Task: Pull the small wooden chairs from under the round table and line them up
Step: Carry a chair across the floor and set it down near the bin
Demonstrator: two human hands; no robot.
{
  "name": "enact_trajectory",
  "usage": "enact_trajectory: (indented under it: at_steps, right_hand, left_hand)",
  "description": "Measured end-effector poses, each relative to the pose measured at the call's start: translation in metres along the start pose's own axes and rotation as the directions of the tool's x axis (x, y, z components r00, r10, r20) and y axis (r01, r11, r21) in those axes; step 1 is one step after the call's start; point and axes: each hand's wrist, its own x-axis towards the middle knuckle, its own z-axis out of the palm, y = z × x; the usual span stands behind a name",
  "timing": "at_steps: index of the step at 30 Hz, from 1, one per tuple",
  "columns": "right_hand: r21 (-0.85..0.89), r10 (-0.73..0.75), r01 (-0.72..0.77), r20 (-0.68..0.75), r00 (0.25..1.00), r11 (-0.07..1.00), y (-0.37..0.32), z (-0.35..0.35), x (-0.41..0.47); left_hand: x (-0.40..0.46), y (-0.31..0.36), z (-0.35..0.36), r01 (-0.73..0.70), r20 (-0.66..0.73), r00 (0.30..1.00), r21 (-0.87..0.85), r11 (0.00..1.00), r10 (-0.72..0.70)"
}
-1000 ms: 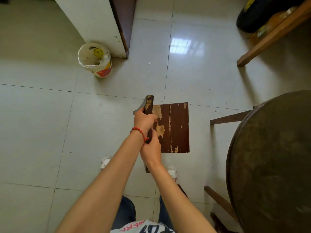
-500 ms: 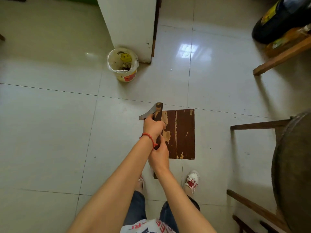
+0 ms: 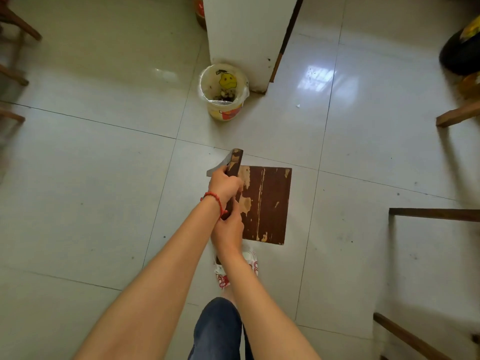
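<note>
Chairs: one small wooden chair (image 3: 265,203) is standing fully in view on the tiled floor (image 3: 91,178), its worn brown seat facing up and its backrest rail running along the seat's left edge. Parts of other wooden furniture are showing at the left edge (image 3: 13,74) and at the right edge (image 3: 436,213), too cropped to count or name. One white pillar (image 3: 241,35) is rising beyond the chair. One plastic bucket (image 3: 224,94) is sitting just beside the pillar's foot, lined with a clear bag and holding some scraps at the bottom. Two arms are reaching forward and down. One left hand (image 3: 223,184), wearing a red bracelet (image 3: 214,200), is gripping the backrest rail with curled fingers; one right hand (image 3: 228,229) is gripping the same rail just behind it, nearer the person. One patterned shoe (image 3: 249,266) is showing below the right forearm.
</note>
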Motion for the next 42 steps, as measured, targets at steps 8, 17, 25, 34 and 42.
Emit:
enact_trajectory:
  at_steps: [8,17,25,34,42]
  right_hand:
    - [-0.003,0.013,-0.013,-0.026,1.000,1.000,0.013,0.027,0.032]
    - [0.035,-0.014,0.012,0.059,0.998,0.999,0.003,0.036,0.060]
    - [0.080,-0.006,-0.022,0.330,0.944,0.997,0.000,0.044,0.067]
    - [0.116,0.036,-0.103,0.471,0.882,0.988,-0.002,0.047,0.070]
    - [0.129,0.048,-0.077,0.212,0.976,0.989,-0.020,0.012,0.064]
  left_hand:
    - [0.045,-0.019,-0.006,-0.002,0.053,0.999,0.000,1.000,0.002]
    - [0.076,-0.017,-0.013,-0.133,-0.033,0.990,0.128,0.983,0.139]
    - [0.079,-0.025,-0.037,-0.134,-0.163,0.964,0.382,0.915,0.210]
    - [0.079,-0.035,-0.054,-0.023,-0.316,0.938,0.348,0.937,0.140]
    - [0.052,-0.024,-0.036,-0.195,-0.372,0.869,0.348,0.917,0.326]
